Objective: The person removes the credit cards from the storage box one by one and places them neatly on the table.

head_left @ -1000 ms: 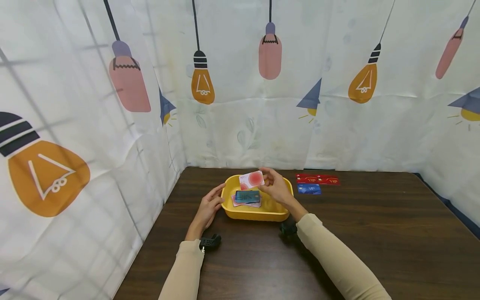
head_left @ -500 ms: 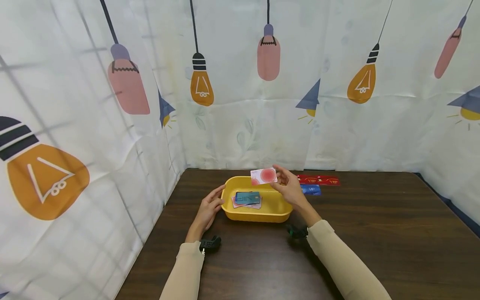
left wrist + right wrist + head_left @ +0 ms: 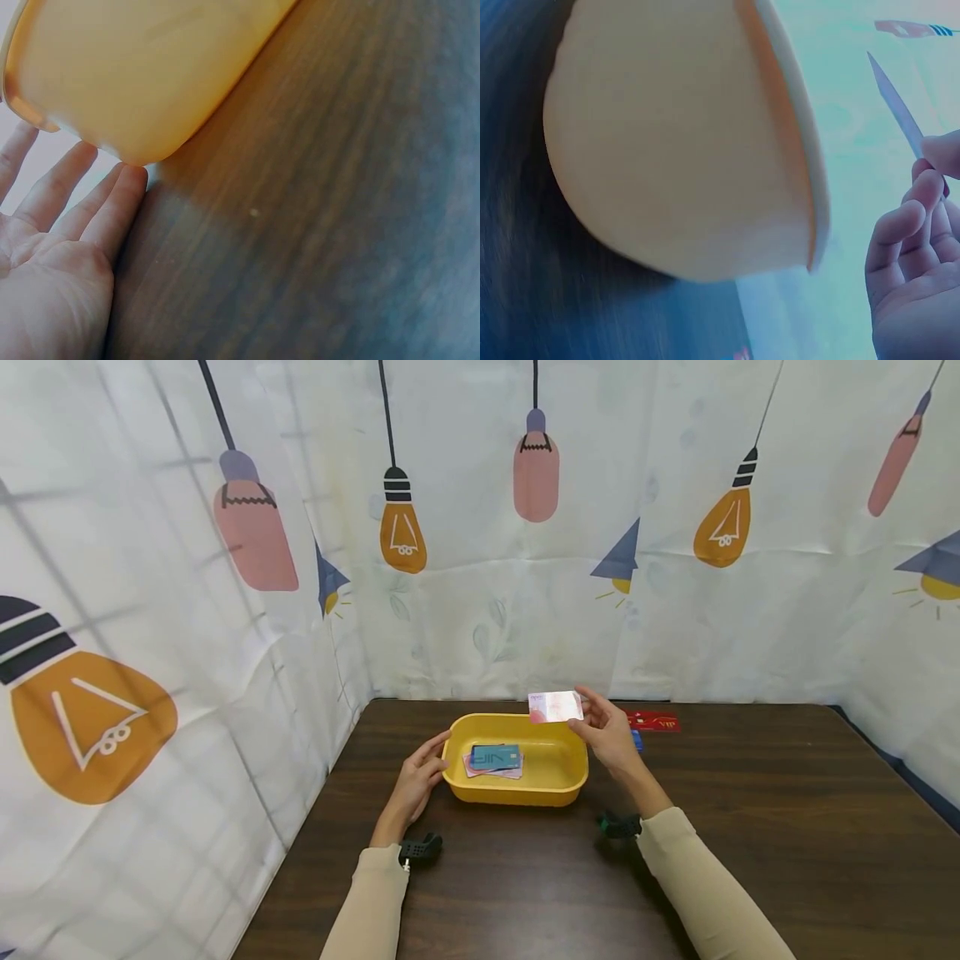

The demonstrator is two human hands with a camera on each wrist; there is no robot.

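Card point(image 3: 552, 707) in right grip point(image 3: 609, 737), pink-white

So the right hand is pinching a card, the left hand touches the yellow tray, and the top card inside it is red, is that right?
Not quite: the top card in the yellow tray is teal, not red, as the head view shows. The right hand pinches a pale card and the left hand touches the tray.

Blue card point(image 3: 637, 741) mostly hidden behind right hand point(image 3: 609, 737)
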